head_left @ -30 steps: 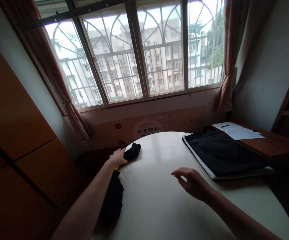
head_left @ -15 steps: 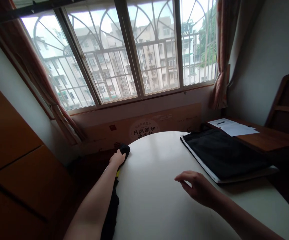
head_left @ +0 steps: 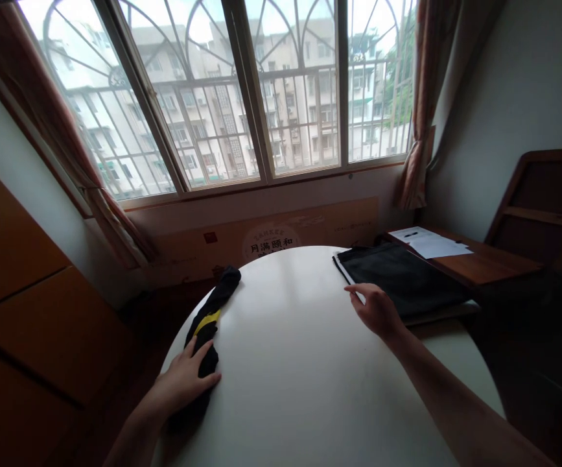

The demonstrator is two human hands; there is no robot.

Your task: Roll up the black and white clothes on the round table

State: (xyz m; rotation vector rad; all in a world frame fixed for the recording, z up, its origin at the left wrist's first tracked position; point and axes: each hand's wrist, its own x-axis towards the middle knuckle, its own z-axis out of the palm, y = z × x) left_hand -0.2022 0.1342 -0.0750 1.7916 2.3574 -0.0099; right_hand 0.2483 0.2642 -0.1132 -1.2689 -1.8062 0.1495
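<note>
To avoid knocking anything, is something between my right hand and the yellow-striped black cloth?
Nothing visible, just white tabletop between your right hand and the black cloth; your left hand lies on it.

1. Cloth (head_left: 223, 290), left of centre: black, one yellow band.
2. Fabric (head_left: 407, 275), right of centre: black, white along one edge.
3. Worktop (head_left: 281, 363), lower middle: plain white.
4. Cabinet (head_left: 57, 331), lower left: orange-brown, dark seams.
</note>
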